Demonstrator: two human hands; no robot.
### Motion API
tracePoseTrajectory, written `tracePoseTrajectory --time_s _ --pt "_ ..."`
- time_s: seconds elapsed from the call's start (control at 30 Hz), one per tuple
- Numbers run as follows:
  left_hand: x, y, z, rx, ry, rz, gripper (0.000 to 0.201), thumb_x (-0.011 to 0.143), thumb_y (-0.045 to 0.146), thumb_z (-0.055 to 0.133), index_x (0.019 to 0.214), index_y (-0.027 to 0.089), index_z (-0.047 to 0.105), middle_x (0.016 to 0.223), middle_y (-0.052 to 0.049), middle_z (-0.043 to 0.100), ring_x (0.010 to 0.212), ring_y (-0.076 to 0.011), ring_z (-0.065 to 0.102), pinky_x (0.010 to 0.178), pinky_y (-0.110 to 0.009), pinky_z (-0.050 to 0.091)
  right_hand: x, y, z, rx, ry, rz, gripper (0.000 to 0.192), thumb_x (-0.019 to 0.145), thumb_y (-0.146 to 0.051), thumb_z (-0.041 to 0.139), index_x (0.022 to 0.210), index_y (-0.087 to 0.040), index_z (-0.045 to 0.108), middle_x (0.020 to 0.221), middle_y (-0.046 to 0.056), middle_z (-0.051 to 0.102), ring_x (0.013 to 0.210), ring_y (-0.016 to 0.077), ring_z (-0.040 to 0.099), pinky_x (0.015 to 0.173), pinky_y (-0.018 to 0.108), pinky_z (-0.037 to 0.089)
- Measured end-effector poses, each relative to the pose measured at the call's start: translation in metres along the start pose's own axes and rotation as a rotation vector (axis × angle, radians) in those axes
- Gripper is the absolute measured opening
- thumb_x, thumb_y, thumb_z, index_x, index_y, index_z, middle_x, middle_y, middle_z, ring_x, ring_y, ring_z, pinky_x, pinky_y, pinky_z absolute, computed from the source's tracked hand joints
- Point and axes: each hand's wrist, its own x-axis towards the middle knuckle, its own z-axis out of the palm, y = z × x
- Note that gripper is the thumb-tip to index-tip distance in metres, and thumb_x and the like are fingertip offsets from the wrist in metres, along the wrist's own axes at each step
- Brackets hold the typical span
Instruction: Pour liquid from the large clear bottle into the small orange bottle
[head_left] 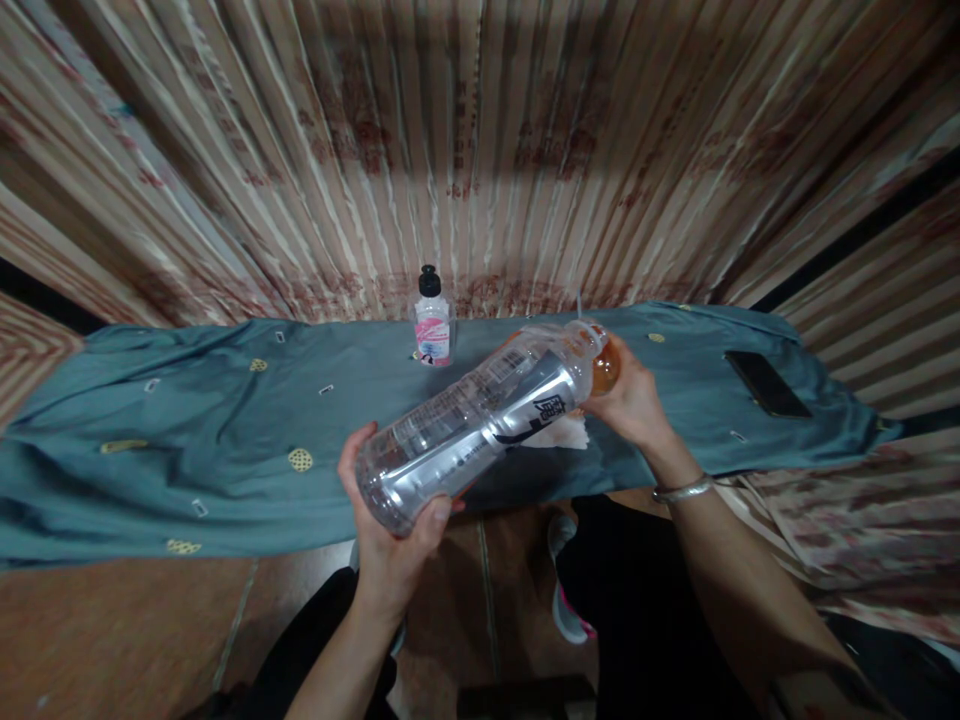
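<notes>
A large clear plastic bottle (465,430) with a silver label and dark characters slants across the middle, its mouth up to the right. My left hand (394,545) is closed round its base, thumb on the near side. By the bottle's mouth, my right hand (634,395) is closed on an amber see-through rounded thing (606,368); its kind is unclear, and the bottle hides part of it. My right fingertips are hidden too. Below the bottle's neck, a white tissue-like piece (562,433) lies on the cloth.
A blue-green patterned cloth (247,430) covers the narrow table. A small clear bottle with a black cap (431,320) and pink label stands at the back. Toward the right end lies a black phone (766,383). Striped curtains (465,150) hang close behind and at both sides.
</notes>
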Motion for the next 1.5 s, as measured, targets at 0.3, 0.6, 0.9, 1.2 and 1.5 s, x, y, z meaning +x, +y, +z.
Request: tracePoseTrajectory --time_s 0.3,0.6,0.9,1.2,1.5 --pt "0.003 -0.007 -0.010 0.000 -0.095 0.026 0.088 0.073 0.035 0.089 0.143 0.028 0.037 0.122 -0.009 0.060 0.077 -0.0211 0.074 0.053 -0.035 0.068 0.001 -0.002 0.000 0.004 0.011 0.007 0.088 0.058 -0.035 0.090 0.139 -0.023 0.057 0.134 0.012 0.074 0.128 0.0390 0.069 0.115 0.057 0.052" --pt "-0.001 -0.001 -0.002 0.019 -0.037 -0.009 0.086 0.074 0.038 0.087 0.143 0.028 0.038 0.124 -0.009 0.058 0.079 -0.0205 0.072 0.056 -0.035 0.068 0.000 0.003 0.001 0.032 -0.005 -0.002 0.089 0.060 -0.036 0.090 0.141 -0.025 0.056 0.134 0.010 0.075 0.125 0.0378 0.071 0.112 0.056 0.055" --pt "0.003 -0.009 -0.012 0.039 -0.080 0.001 0.091 0.070 0.035 0.090 0.143 0.028 0.037 0.123 -0.008 0.061 0.081 -0.0220 0.073 0.054 -0.035 0.068 0.001 0.000 0.000 -0.013 -0.007 -0.002 0.090 0.060 -0.036 0.089 0.142 -0.024 0.055 0.135 0.012 0.074 0.130 0.0395 0.068 0.115 0.057 0.052" --pt "0.002 -0.007 -0.009 0.005 -0.128 0.051 0.084 0.077 0.033 0.086 0.144 0.031 0.034 0.124 -0.008 0.058 0.077 -0.0205 0.074 0.054 -0.035 0.069 0.001 0.003 0.001 0.022 -0.005 0.001 0.089 0.060 -0.037 0.089 0.141 -0.024 0.055 0.137 0.011 0.073 0.130 0.0380 0.068 0.116 0.057 0.050" --pt "0.002 -0.010 -0.011 0.019 -0.113 0.028 0.087 0.074 0.032 0.088 0.143 0.031 0.036 0.126 -0.009 0.057 0.081 -0.0221 0.073 0.055 -0.036 0.069 0.001 0.001 0.000 0.012 -0.001 0.002 0.089 0.059 -0.038 0.089 0.141 -0.024 0.056 0.135 0.011 0.074 0.127 0.0386 0.069 0.114 0.057 0.052"
